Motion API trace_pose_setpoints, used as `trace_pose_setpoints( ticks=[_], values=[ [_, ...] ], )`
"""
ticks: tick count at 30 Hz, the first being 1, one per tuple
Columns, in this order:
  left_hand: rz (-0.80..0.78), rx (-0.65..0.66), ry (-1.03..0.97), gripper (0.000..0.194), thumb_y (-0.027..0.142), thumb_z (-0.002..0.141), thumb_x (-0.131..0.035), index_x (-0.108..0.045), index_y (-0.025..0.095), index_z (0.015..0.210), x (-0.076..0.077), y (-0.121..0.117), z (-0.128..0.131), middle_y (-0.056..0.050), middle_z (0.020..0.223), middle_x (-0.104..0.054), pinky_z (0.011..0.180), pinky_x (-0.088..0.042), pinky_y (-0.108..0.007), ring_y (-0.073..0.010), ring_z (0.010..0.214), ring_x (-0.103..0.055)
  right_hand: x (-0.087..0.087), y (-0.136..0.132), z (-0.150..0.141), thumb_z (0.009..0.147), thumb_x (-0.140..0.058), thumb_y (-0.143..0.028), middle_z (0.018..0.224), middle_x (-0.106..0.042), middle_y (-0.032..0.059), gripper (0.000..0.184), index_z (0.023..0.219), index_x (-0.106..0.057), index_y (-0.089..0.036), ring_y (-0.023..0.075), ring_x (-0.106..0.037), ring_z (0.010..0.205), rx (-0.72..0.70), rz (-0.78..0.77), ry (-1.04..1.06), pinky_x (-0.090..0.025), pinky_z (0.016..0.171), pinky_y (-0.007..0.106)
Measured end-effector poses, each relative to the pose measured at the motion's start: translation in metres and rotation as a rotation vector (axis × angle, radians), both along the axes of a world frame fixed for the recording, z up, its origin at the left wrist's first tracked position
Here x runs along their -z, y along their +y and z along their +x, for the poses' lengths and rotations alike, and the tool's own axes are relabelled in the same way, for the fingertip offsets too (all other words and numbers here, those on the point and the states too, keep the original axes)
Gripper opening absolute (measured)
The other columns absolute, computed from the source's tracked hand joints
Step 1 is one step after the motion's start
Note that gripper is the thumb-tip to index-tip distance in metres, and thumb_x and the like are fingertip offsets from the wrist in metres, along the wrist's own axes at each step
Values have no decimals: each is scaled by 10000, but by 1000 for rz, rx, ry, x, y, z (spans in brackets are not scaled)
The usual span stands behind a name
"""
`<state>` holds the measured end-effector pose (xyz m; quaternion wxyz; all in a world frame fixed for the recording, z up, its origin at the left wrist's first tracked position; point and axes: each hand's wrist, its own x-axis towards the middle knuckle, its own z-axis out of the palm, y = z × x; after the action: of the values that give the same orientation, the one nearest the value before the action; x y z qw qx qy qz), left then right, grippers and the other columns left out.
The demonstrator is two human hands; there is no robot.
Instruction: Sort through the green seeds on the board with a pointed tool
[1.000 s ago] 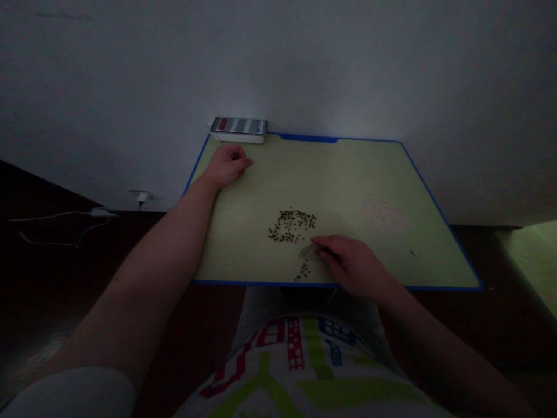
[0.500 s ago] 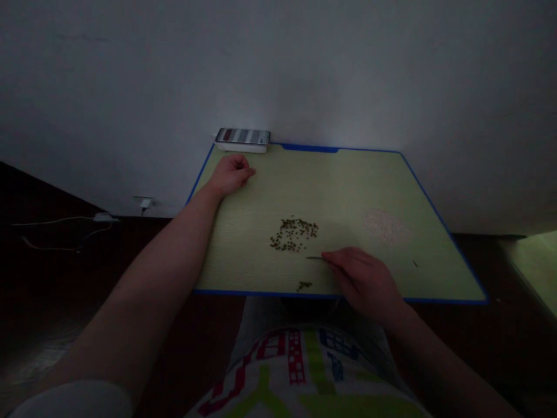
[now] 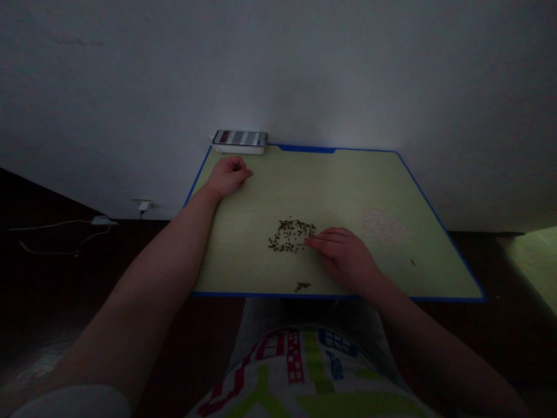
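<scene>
A loose pile of small dark seeds (image 3: 290,235) lies in the middle of a pale green board (image 3: 235,255) with a blue rim. My right hand (image 3: 343,255) rests at the pile's right side, fingers stretched towards it, and a thin dark pick (image 3: 300,244) seems to run from the fingertips into the seeds. A small clump of the same seeds (image 3: 302,286) sits near the board's front edge. My left hand (image 3: 228,177) lies curled, holding nothing visible, near the far left corner.
A phone (image 3: 239,138) lies on a white stand beyond the far left corner of the board. A pale patch of fine grains (image 3: 382,225) covers part of the board's right side. A single dark speck (image 3: 412,262) lies near the right edge. A cable (image 3: 61,225) runs along the dark floor.
My right hand has moved away from the front edge, up and left to the seed pile. The small clump near the front edge stays put. My left hand has not visibly moved.
</scene>
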<state>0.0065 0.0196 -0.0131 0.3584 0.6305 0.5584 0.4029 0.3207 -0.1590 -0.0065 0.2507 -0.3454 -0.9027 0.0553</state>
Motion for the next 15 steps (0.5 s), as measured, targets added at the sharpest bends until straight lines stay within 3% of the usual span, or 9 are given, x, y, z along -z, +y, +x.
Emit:
trace_pose_setpoints(
  ticks=[7, 15],
  values=[
    [32, 24, -16, 221, 216, 700, -689, -482, 221, 623, 6, 4, -2, 32, 453, -470, 441, -289, -247, -90, 430, -400, 3, -20, 20, 892, -521, -69, 1033, -821, 64, 417, 1175, -769, -246, 234, -752, 926, 55, -86, 12, -603, 896, 449],
    [2, 8, 0, 230, 223, 710, -688, -476, 222, 619, 1, 0, 0, 38, 453, -475, 458, -312, -258, -96, 436, -403, -5, -23, 22, 947, -497, -80, 1012, -822, 75, 360, 1161, -755, -210, 218, -760, 898, 5, -24, 72, -622, 863, 421]
  ],
)
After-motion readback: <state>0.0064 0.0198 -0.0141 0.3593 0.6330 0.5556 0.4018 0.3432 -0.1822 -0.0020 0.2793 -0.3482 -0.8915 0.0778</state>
